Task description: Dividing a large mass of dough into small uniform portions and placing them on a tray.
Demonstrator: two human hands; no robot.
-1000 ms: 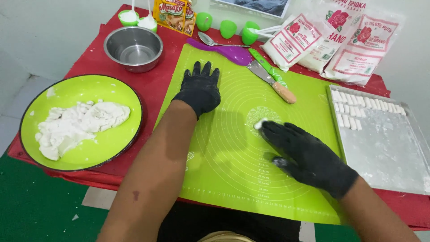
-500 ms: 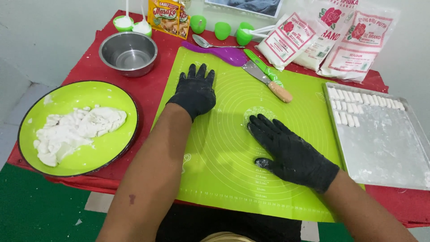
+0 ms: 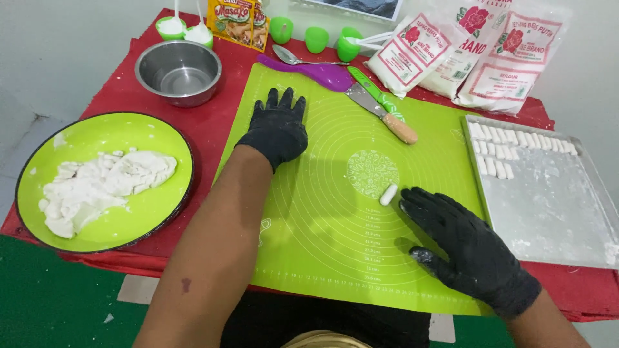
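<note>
Dough piece, a small white roll, lies on the green silicone mat just right of the frame's centre, at the lower right edge of the mat's patterned centre circle. It sits just beside the fingertips of the right hand, and whether they touch it cannot be told.

The red tablecloth covers the whole table, and the mat fills its middle. At the right of the frame a metal tray, dusted with flour, holds rows of small white dough sticks packed along its upper left corner; the rest of its floor is bare. At the left, a round green plate carries a ragged heap of white dough. Above it, in the upper left, a steel bowl stands with nothing visible inside. Along the top right lie three white flour bags with red print.

Both hands wear black gloves and grip nothing. The left hand lies flat on the mat's upper left part, fingers together. The right hand rests flat in the lower right of the mat, fingers spread, with flour on the thumb.

A knife with a green and wooden handle and a purple spatula lie at the mat's top edge.
</note>
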